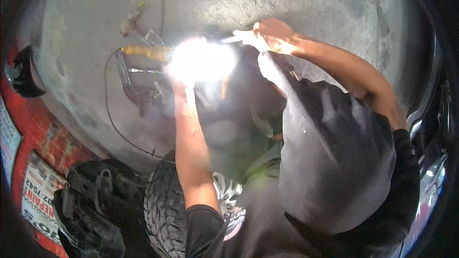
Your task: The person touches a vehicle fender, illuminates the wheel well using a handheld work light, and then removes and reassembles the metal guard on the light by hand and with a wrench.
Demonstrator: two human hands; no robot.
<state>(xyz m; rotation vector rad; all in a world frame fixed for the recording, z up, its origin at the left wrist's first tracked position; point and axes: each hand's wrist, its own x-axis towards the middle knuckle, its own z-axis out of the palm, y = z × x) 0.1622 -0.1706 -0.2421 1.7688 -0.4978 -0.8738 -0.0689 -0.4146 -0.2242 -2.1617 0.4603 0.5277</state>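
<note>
A white glare [203, 59] fills the middle of the view and washes out what lies there. My left hand [184, 82] reaches up into it; its fingers are lost in the brightness. Left of the glare sticks out a yellow handle [146, 51] with a dark cord [109, 107] curving down from its end, which looks like a work light. My right hand [272, 34], just right of the glare, has its fingers closed on a thin, bright, rod-like thing [232, 39] that points left. Grey cloth [334, 162] hides much of the space below my right forearm.
A dark metal frame [126, 79] and a hammer-like tool [131, 24] lie on the concrete floor [311, 0] to the left. Lower left are a tyre [165, 205], black bulky parts [91, 205] and a red surface with signs [43, 186]. Shiny vehicle bodywork [432, 177] borders the right.
</note>
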